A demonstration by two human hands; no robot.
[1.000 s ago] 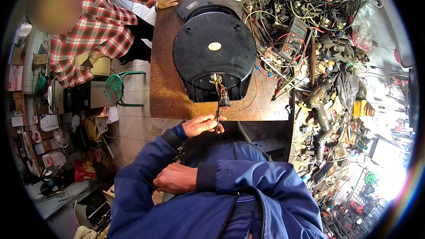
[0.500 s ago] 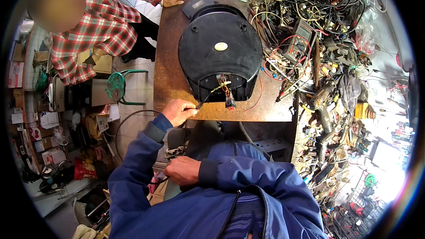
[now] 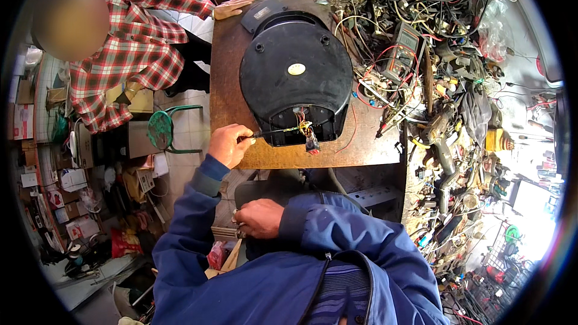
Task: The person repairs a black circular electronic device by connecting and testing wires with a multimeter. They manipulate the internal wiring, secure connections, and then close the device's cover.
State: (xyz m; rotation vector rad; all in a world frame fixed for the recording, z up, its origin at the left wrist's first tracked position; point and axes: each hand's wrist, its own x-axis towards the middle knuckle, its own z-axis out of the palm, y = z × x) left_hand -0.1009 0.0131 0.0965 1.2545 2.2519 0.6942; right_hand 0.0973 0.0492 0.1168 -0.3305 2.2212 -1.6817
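Note:
My left hand (image 3: 230, 145) is closed at the near left of the table, its fingers pinching a thin dark rod-like piece (image 3: 274, 133). That piece reaches right, across an opened compartment (image 3: 286, 139) of a round black appliance casing (image 3: 295, 87), towards a bundle of colored wires (image 3: 306, 126). From the bundle hangs a small dark connector block (image 3: 312, 145) with red on its end. Whether the rod touches the wires I cannot tell. My right hand (image 3: 260, 218) is closed low in front of my body; a small pale bit shows at its fingers, too small to name.
The casing lies on a brown wooden table (image 3: 367, 155). To the right are heaped cables (image 3: 445, 0), tools and a multimeter (image 3: 403, 53) with red leads. A person in a checked shirt (image 3: 141, 42) rests a hand on the far left corner. A green stool (image 3: 159, 130) stands left.
My left hand has moved left and slightly up; the dark piece in it now extends towards the wires. My right hand has shifted a little right and up. The dark cable by my hands no longer shows.

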